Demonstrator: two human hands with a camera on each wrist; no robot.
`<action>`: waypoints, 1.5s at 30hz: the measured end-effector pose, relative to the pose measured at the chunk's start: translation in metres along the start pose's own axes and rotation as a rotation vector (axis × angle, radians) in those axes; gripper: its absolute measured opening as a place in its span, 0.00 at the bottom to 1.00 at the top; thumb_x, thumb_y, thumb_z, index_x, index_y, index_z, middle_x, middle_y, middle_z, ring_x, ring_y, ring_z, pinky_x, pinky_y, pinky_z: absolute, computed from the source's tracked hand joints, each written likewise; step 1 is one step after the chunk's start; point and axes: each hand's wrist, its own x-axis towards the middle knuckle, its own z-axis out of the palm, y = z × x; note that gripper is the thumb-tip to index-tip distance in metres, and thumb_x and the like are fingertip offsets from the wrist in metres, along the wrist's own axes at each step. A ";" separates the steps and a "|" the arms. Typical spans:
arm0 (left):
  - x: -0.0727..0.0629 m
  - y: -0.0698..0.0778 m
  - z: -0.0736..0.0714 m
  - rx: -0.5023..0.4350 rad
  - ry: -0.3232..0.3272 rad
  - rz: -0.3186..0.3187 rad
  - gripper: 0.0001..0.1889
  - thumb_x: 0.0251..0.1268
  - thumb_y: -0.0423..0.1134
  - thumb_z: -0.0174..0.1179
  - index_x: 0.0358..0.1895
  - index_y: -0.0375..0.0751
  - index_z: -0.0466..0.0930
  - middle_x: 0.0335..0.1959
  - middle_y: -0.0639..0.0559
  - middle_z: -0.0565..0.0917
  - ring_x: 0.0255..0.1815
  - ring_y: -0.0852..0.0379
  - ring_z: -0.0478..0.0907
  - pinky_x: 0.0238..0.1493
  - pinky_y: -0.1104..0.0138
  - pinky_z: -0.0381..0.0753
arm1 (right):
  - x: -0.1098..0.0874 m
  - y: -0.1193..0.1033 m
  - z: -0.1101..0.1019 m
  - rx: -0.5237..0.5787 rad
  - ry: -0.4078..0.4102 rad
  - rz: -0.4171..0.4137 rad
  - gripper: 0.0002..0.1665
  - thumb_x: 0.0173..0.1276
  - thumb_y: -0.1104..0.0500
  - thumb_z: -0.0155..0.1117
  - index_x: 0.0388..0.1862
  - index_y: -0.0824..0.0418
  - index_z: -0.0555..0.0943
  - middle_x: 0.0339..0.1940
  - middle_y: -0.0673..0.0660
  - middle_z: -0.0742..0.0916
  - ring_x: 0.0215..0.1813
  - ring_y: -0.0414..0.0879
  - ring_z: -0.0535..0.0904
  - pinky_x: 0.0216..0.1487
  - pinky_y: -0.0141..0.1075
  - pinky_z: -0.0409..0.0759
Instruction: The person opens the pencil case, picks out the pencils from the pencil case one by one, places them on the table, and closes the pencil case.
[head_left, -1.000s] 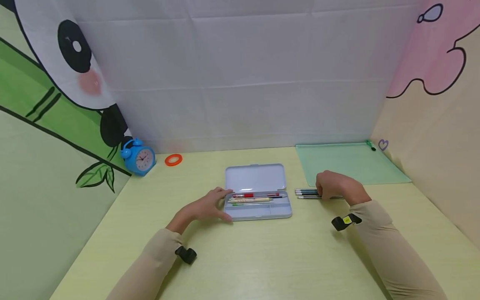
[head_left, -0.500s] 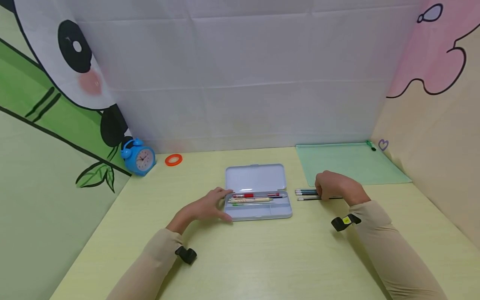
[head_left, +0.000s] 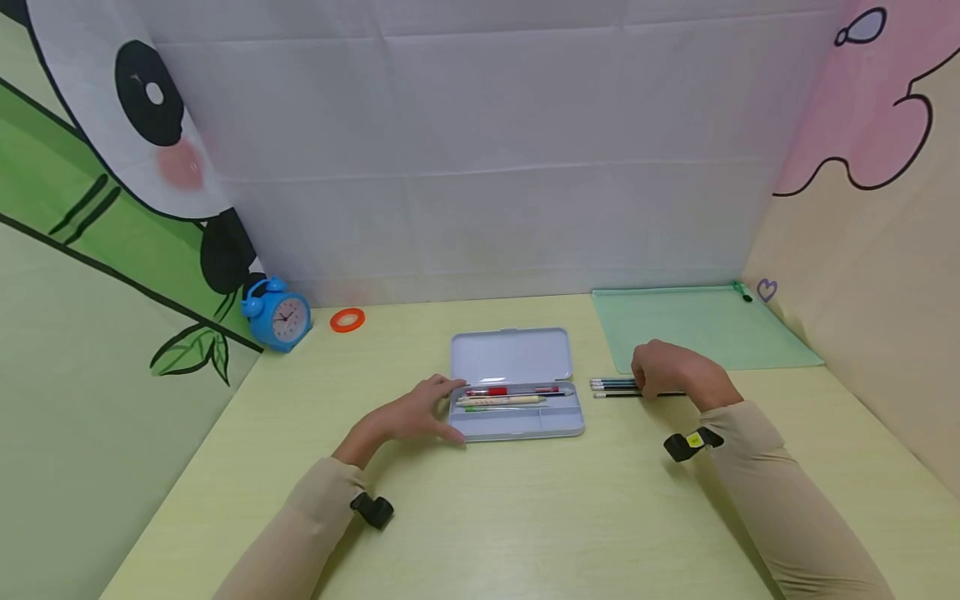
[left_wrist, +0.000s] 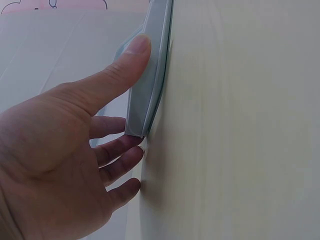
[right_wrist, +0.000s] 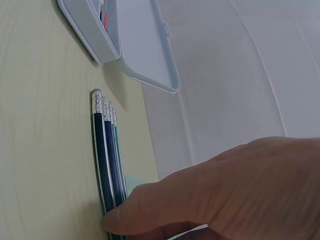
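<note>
An open white pencil case (head_left: 510, 423) lies on the table, its lid (head_left: 512, 356) tipped back. Inside are a red pen (head_left: 497, 391), a cream-coloured pen (head_left: 502, 401) and a thin green one. My left hand (head_left: 416, 410) holds the case's left end, thumb (left_wrist: 136, 47) on the front wall and fingers around the end. To the right of the case lie several dark pencils (right_wrist: 102, 150) side by side, with white erasers in silver ferrules. My right hand (head_left: 672, 369) grips them from above, its thumb against the nearest pencil; the other fingertips are hidden.
A blue alarm clock (head_left: 279, 315) stands at the back left, beside an orange ring (head_left: 347, 320) like a tape roll. At the back right lies a pale green zip pouch (head_left: 697, 329), just behind the pencils. Fabric walls enclose the table (head_left: 495, 517).
The nearest pencil has shifted slightly toward the person, then back closer to the others. My right hand moved only a little with it; the left hand and the case have stayed put.
</note>
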 end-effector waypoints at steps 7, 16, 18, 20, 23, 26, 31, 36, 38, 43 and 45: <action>0.000 0.000 0.000 -0.002 0.004 0.003 0.52 0.50 0.52 0.78 0.77 0.42 0.60 0.63 0.46 0.67 0.65 0.48 0.62 0.68 0.49 0.65 | 0.001 0.001 0.001 0.004 0.009 0.015 0.06 0.57 0.70 0.67 0.28 0.61 0.81 0.26 0.51 0.80 0.29 0.46 0.72 0.31 0.37 0.71; 0.000 0.000 0.000 -0.006 0.002 0.005 0.52 0.51 0.52 0.77 0.77 0.42 0.60 0.64 0.45 0.67 0.65 0.47 0.61 0.68 0.49 0.64 | 0.002 0.000 0.001 0.000 0.008 0.037 0.06 0.59 0.69 0.67 0.28 0.60 0.79 0.26 0.52 0.79 0.29 0.46 0.72 0.32 0.38 0.71; 0.000 0.001 0.000 -0.008 0.003 0.009 0.52 0.51 0.52 0.77 0.77 0.41 0.60 0.64 0.45 0.67 0.65 0.47 0.62 0.68 0.49 0.64 | 0.003 0.000 0.001 -0.002 0.006 0.043 0.05 0.60 0.68 0.67 0.29 0.61 0.79 0.26 0.52 0.79 0.29 0.46 0.72 0.32 0.38 0.71; 0.000 0.000 0.001 -0.007 0.004 0.009 0.52 0.51 0.52 0.77 0.77 0.41 0.60 0.64 0.45 0.67 0.65 0.47 0.62 0.68 0.48 0.64 | 0.003 0.000 0.000 -0.005 0.006 0.044 0.05 0.60 0.68 0.67 0.29 0.60 0.79 0.26 0.52 0.79 0.29 0.46 0.72 0.32 0.38 0.71; 0.000 0.000 0.001 -0.005 0.003 0.005 0.52 0.51 0.52 0.78 0.77 0.42 0.60 0.64 0.46 0.67 0.65 0.48 0.61 0.69 0.49 0.64 | 0.002 -0.001 0.000 -0.006 0.009 0.039 0.05 0.60 0.68 0.66 0.28 0.61 0.79 0.26 0.52 0.79 0.29 0.46 0.72 0.32 0.38 0.71; 0.001 0.000 0.001 -0.003 0.002 0.005 0.52 0.51 0.52 0.78 0.77 0.42 0.60 0.65 0.45 0.67 0.66 0.48 0.61 0.69 0.49 0.64 | 0.002 -0.002 0.000 0.001 0.010 0.042 0.05 0.60 0.67 0.66 0.28 0.61 0.78 0.25 0.52 0.79 0.29 0.46 0.72 0.32 0.38 0.71; 0.001 -0.001 0.001 -0.003 0.001 0.012 0.52 0.51 0.52 0.78 0.77 0.41 0.59 0.65 0.44 0.66 0.66 0.47 0.61 0.69 0.48 0.64 | 0.001 -0.001 0.000 0.018 0.009 0.049 0.04 0.60 0.67 0.65 0.28 0.61 0.79 0.25 0.52 0.78 0.29 0.46 0.71 0.31 0.38 0.69; 0.001 0.000 0.000 0.007 0.004 0.002 0.52 0.51 0.52 0.77 0.78 0.42 0.59 0.65 0.45 0.67 0.65 0.47 0.62 0.69 0.49 0.64 | 0.000 -0.002 -0.001 0.025 0.008 0.040 0.03 0.59 0.67 0.63 0.27 0.62 0.79 0.24 0.51 0.77 0.28 0.45 0.70 0.30 0.38 0.68; 0.001 0.001 0.000 0.010 0.003 -0.007 0.52 0.51 0.53 0.77 0.78 0.43 0.59 0.65 0.46 0.67 0.66 0.48 0.61 0.69 0.49 0.64 | 0.000 -0.002 -0.001 0.024 0.008 0.040 0.03 0.60 0.67 0.63 0.27 0.62 0.79 0.25 0.52 0.77 0.28 0.45 0.70 0.30 0.38 0.68; 0.000 0.001 0.001 0.002 0.006 -0.013 0.52 0.51 0.53 0.77 0.78 0.43 0.59 0.65 0.46 0.66 0.66 0.48 0.61 0.69 0.49 0.64 | 0.000 -0.003 -0.002 0.015 0.013 0.035 0.04 0.60 0.67 0.65 0.28 0.61 0.79 0.26 0.52 0.78 0.29 0.46 0.71 0.31 0.38 0.70; 0.000 0.002 0.001 -0.001 0.005 -0.014 0.52 0.50 0.53 0.78 0.78 0.43 0.59 0.65 0.46 0.66 0.66 0.48 0.61 0.69 0.49 0.64 | -0.001 -0.005 -0.003 0.011 0.020 0.026 0.03 0.61 0.66 0.65 0.30 0.61 0.79 0.27 0.52 0.79 0.30 0.46 0.72 0.33 0.39 0.72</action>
